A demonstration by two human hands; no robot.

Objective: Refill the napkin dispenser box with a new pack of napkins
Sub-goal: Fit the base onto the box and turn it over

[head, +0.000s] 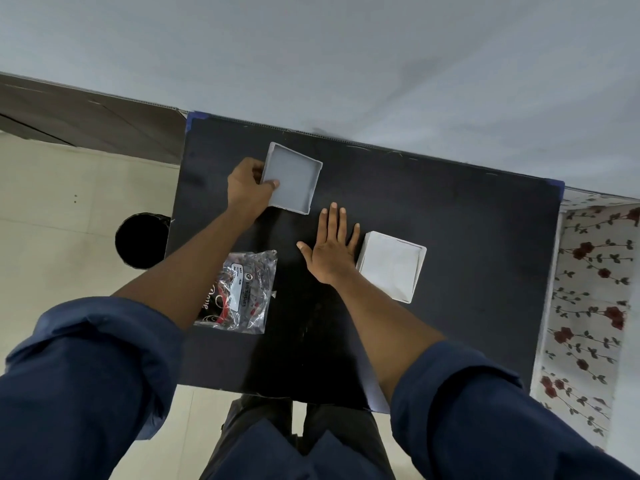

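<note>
Holding the near-left wall of the open white box (292, 178), my left hand (247, 188) has its thumb inside and its fingers wrapped around the outside, clamped on that wall. My right hand (330, 249) lies flat on the black desk (467, 237), palm down, fingers spread apart, holding nothing. Both sleeves are rolled up past the wrists.

The open box sits close to the far edge of the desk, by the wall. A second white box piece (393, 266) rests just beside my right hand, on its right. The clear napkin pack (239, 292) lies near the left edge, partly under my left arm. I cannot tell if there are napkins in it. The right half of the desk has lots of free room.

I count two white box parts, one pack, and two hands.
</note>
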